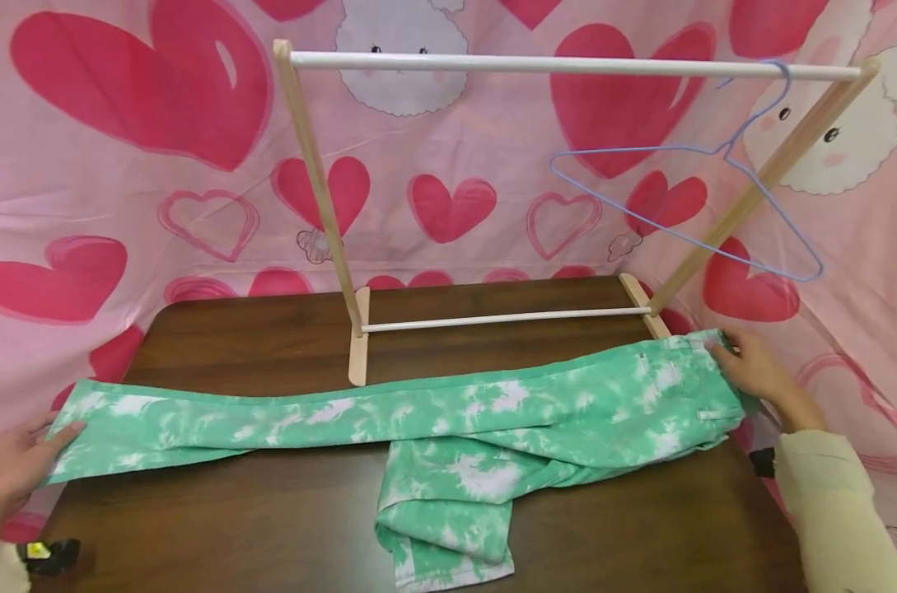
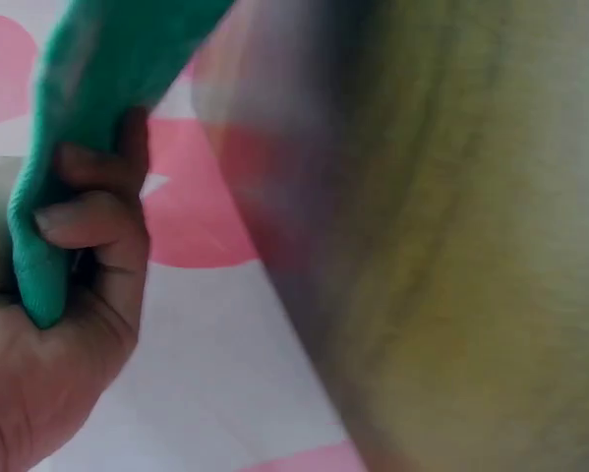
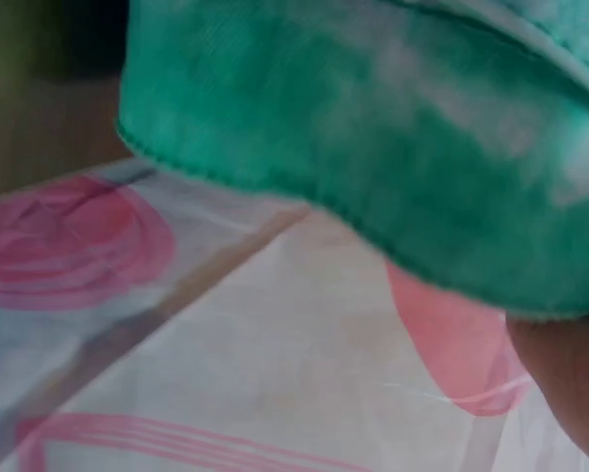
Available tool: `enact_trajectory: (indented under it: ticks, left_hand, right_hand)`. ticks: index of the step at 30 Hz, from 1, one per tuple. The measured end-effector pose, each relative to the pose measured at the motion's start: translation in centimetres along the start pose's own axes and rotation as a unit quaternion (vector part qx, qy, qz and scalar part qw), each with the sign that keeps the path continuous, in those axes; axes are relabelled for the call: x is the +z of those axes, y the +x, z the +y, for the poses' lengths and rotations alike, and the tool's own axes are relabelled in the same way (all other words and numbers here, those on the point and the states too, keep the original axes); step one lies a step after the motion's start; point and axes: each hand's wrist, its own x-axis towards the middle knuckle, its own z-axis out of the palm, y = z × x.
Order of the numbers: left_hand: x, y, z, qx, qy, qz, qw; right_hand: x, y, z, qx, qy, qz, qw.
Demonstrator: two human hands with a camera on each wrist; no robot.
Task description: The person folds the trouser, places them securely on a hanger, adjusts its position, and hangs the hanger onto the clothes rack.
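Green and white tie-dye trousers stretch sideways over the table, waistband to the right. One leg runs straight to the left; the other is folded and bunched near the front. At the far left my left hand grips the leg's hem, and the left wrist view shows its fingers curled round the green cloth. My right hand holds the top corner of the waistband, thumb on the near face; most of that hand is out of the right wrist view.
A wooden rack with a white top rail stands at the back of the brown table. A blue hanger hangs at the rail's right end. Pink heart-patterned cloth surrounds the table.
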Motion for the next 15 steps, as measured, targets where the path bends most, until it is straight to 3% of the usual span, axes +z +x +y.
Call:
enact_trajectory:
  ticks: [3, 4, 7, 12, 15]
  left_hand:
    - [-0.5, 0.4, 0.1, 0.004, -0.037, 0.045, 0.9983]
    - [-0.5, 0.5, 0.2, 0.005, -0.065, 0.054, 0.9964]
    - [-0.6, 0.7, 0.7, -0.002, -0.081, 0.079, 0.9935]
    - [-0.6, 1.3, 1.8, -0.018, -0.027, 0.127, 0.9914]
    - [-0.4, 1.8, 2.2, -0.012, 0.012, 0.115, 0.9933]
  right_hand:
    - [-0.6, 0.7, -0.2, -0.009, 0.012, 0.058, 0.998]
    - [-0.8, 1.0, -0.3, 0.000, 0.015, 0.069, 0.998]
    - [-0.9, 1.9, -0.6, 0.026, 0.026, 0.096, 0.995]
    - [0.1, 3.2, -0.6, 0.095, 0.008, 0.074, 0.993]
    - [0.9, 3.7, -0.1, 0.125, 0.016, 0.021, 0.992]
